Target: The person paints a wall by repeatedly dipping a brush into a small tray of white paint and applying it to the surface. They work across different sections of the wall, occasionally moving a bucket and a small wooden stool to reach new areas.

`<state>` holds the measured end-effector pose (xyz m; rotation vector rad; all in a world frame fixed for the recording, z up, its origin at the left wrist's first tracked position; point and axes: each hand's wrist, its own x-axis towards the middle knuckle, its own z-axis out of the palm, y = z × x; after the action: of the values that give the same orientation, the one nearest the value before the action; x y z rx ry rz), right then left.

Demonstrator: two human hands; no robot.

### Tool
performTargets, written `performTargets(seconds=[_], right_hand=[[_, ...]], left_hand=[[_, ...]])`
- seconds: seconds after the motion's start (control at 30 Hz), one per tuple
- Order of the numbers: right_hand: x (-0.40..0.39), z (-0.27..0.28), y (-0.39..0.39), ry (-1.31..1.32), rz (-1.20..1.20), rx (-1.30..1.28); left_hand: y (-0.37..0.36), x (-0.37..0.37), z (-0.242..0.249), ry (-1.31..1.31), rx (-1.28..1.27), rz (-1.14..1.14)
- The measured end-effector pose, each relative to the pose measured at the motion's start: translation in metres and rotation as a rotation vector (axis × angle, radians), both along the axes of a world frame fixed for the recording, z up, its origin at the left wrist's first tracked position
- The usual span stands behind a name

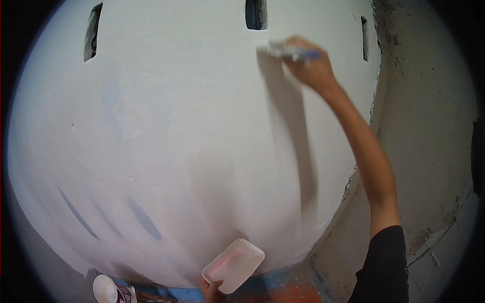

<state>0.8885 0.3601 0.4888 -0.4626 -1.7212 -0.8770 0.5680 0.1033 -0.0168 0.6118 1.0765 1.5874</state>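
One hand [309,65] holds brush [293,52] against wall [166,126].

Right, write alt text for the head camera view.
The person's right hand holds a blurred, blue-handled tool up at a pale wall with three narrow openings, while the left hand grips a shallow white tray below. A white container sits at lower left.

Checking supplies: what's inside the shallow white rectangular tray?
In the tray: a faint pink streak toward one side. The left hand covers a bit of the lower corner; the underside faces away, unseen.
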Motion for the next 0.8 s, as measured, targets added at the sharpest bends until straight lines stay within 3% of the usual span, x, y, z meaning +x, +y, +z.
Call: performTargets(seconds=[0.03, 0.13, 0.23, 0.33, 0.37, 0.47, 0.53, 0.6, 0.67, 0.8], right_hand=[[-0.002, 0.021, -0.005, 0.091, -0.076, -0.066], [-0.011, -0.001, -0.002, -0.029, -0.1, 0.127], [-0.03, -0.11, -0.014, -0.182, -0.285, 0.182], [-0.037, -0.214, -0.029, -0.342, -0.166, -0.012], [-0.037, -0.23, -0.048, -0.473, -0.274, -0.31], [-0.016, -0.195, -0.042, -0.387, 0.013, -0.319], [0.008, -0.126, -0.006, -0.266, -0.02, -0.153], [0.007, -0.037, -0.019, -0.079, -0.01, -0.008], [0.007, 0.017, -0.013, -0.019, -0.152, 0.155], [-0.004, -0.007, -0.004, -0.073, -0.28, 0.235]], left_hand=[[-0.001, 0.004, 0.003, -0.026, -0.004, 0.013], [-0.003, 0.009, 0.006, -0.074, -0.016, 0.013], [-0.004, 0.006, -0.001, -0.091, 0.038, -0.052], [-0.003, 0.005, -0.006, -0.118, 0.125, -0.058], [-0.006, 0.002, -0.017, -0.093, 0.092, -0.039], [-0.01, -0.001, -0.014, -0.049, -0.011, 0.004], [-0.012, 0.0, 0.001, -0.046, -0.03, -0.001], [-0.011, 0.005, 0.016, -0.056, 0.001, -0.036], [-0.004, 0.003, 0.007, -0.069, 0.003, -0.059], [0.008, -0.001, -0.037, -0.064, 0.071, -0.036]])
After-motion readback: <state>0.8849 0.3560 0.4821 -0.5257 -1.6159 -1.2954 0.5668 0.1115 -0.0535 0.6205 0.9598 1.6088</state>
